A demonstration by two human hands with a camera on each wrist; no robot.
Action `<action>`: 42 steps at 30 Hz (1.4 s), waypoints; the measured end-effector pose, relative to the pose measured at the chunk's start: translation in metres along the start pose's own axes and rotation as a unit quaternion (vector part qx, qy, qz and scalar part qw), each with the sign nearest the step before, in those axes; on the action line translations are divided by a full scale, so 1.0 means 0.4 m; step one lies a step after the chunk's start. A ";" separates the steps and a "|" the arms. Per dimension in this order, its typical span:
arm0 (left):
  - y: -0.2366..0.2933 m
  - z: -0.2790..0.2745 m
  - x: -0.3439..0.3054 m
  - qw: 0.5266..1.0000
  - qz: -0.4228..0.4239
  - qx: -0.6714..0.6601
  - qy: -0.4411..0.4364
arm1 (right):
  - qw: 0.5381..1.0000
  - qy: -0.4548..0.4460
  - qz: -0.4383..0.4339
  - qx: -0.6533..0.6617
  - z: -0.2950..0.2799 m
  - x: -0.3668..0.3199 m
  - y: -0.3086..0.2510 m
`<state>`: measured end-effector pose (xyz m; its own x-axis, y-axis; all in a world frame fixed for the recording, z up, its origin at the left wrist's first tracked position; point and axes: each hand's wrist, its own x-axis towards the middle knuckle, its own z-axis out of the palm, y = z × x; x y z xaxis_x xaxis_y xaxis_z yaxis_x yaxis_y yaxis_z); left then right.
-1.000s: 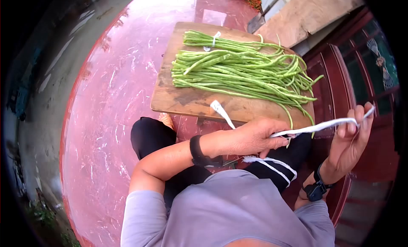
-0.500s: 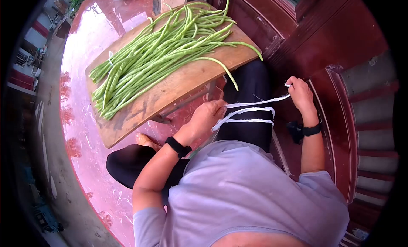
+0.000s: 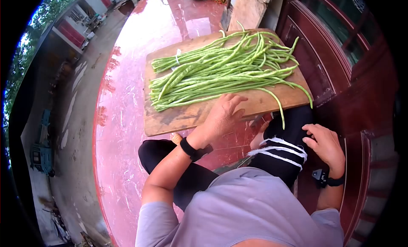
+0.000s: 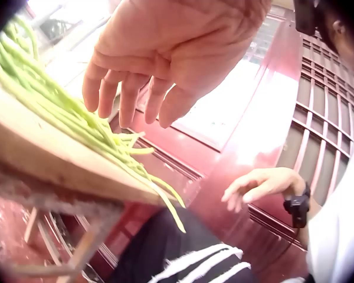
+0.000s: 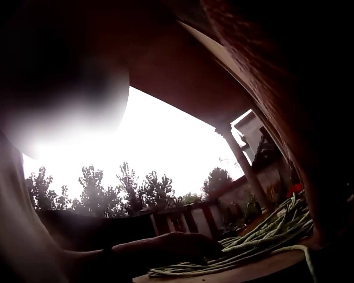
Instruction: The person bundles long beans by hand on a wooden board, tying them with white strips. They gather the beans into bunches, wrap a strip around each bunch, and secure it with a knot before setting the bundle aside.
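Yardlong beans [image 3: 229,73] lie across the wooden tabletop [image 3: 170,120], some drooping past its near edge. The left hand [image 3: 223,118], spread and empty, hovers by that edge; the right hand [image 3: 326,146], loosely spread, also empty, nears white cloth strips [image 4: 192,260].

A glossy reddish floor [image 3: 127,162] borders a grey concrete yard [image 3: 80,115], with a teal object [image 3: 41,157] at its left. A wooden board [image 3: 250,10] stands near a dark-red panelled door [image 3: 316,62]. The right wrist view shows trees [image 5: 130,191] and a pillar [image 5: 246,168].
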<state>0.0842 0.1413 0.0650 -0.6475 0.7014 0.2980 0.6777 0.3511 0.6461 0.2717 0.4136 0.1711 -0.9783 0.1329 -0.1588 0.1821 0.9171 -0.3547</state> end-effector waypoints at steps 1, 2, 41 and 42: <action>-0.028 -0.033 0.013 0.999 -0.011 0.029 0.039 | 0.998 0.010 -0.052 0.013 -0.019 0.026 -0.045; -0.059 -0.064 0.026 0.995 -0.021 0.055 0.076 | 0.992 0.011 -0.129 0.008 -0.040 0.055 -0.088; -0.241 -0.292 0.005 0.683 -0.198 -0.621 0.331 | 0.857 0.292 -0.415 -0.084 0.258 0.874 -0.515; -0.238 -0.286 0.018 0.670 -0.175 -0.631 0.348 | 0.842 0.304 -0.432 -0.109 0.264 0.844 -0.510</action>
<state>-0.0249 0.0419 0.0860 -0.9935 0.0984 -0.0563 -0.1091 -0.6949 0.7108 -0.0855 0.2316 0.0926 -0.6181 -0.5122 0.5963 -0.5808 0.8087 0.0926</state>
